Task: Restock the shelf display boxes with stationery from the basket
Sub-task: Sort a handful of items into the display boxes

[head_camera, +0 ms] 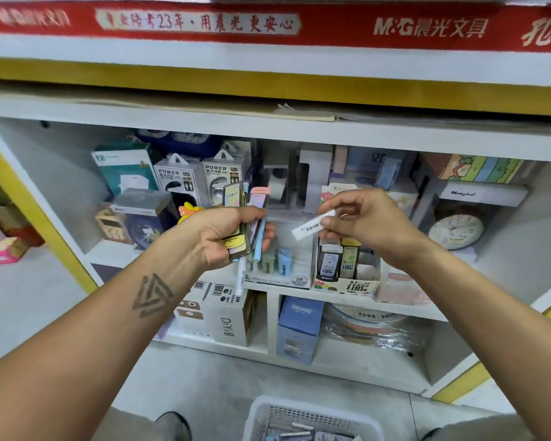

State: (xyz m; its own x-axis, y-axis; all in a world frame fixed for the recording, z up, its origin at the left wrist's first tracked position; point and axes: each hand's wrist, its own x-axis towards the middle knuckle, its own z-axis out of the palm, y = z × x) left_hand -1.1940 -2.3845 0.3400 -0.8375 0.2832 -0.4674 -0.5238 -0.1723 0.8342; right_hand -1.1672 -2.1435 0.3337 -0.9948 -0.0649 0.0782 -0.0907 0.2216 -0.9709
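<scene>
My left hand [228, 232] grips a bundle of slim stationery packs [247, 214] in yellow, pink and blue, with a white pen [240, 275] hanging below the fist. My right hand [361, 222] pinches one small white labelled pack [312, 225] just above a display box of pencil-lead cases [347, 275] on the shelf. To the left of that box stands a second display box marked 2B [280, 268] with pale green and blue packs. The white plastic basket [303, 418] sits on the floor at the bottom, with several items inside.
The white shelf unit [299, 127] holds power bank boxes [201, 179], a tape dispenser, clocks [457, 230] and cartons. A blue CRUHRE box [299, 326] and a DIYI box [229, 316] stand on the lower shelf. My shoes show beside the basket.
</scene>
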